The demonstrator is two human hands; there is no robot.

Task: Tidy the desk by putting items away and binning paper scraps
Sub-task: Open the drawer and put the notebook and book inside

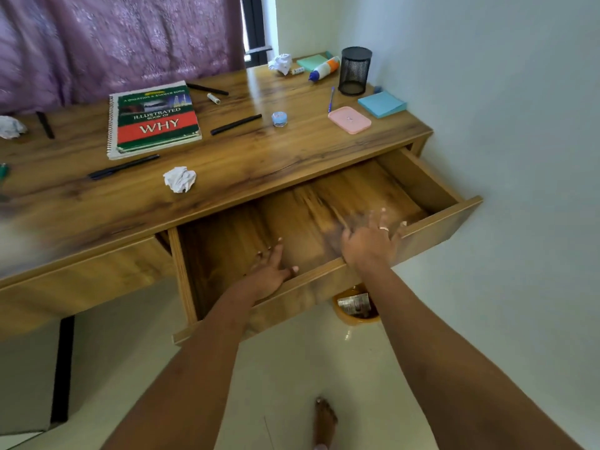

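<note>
Over the open drawer, both hands are out flat and holding nothing. The right hand is pretty blurry, but its fingers look spread wide above the drawer's front edge. Can't tell if it's actually touching the wood.

The left hand is beside it, with straight fingers fanned into the drawer and the thumb on the front rim.

On the floor below the drawer front there's a yellowish bin with some paper in it.

Up on the desk, a crumpled paper ball sits near the front edge, with a black pen and a spiral book just behind it. A second paper ball is way at the back by the glue bottle and mesh pen cup, and a third paper ball is far left.
</note>
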